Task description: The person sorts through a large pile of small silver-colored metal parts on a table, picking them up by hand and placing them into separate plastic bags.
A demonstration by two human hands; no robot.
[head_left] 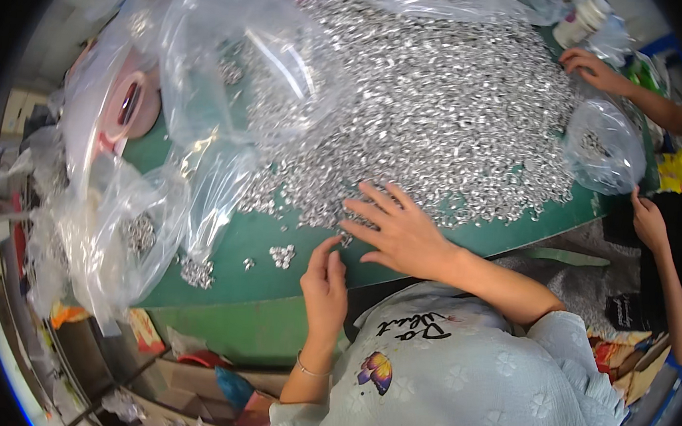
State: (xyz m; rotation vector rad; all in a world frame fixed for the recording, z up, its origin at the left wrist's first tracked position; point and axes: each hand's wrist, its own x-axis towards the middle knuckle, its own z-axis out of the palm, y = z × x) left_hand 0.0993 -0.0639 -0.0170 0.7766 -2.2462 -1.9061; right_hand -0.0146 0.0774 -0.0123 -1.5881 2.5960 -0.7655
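Observation:
A wide heap of small shiny silver metal pieces (422, 99) covers much of the green table (314, 247). My right hand (407, 233) lies palm down at the near edge of the heap, fingers spread over the pieces. Just left of it and nearer the table's front edge is my left hand (325, 288), its fingers loosely bent and a little apart. A few pieces (345, 239) lie by its fingertips; I see nothing held in it. Farther left on the table sit a small cluster of pieces (281, 256) and a tiny group (249, 264).
Clear plastic bags (233, 60) cover the heap's left side; another bag (131, 236) holds some pieces. A pink container (135, 105) stands at the left. At right, a co-worker's hands (596, 71) are near a bag (607, 146). A white bottle (582, 22) stands far right.

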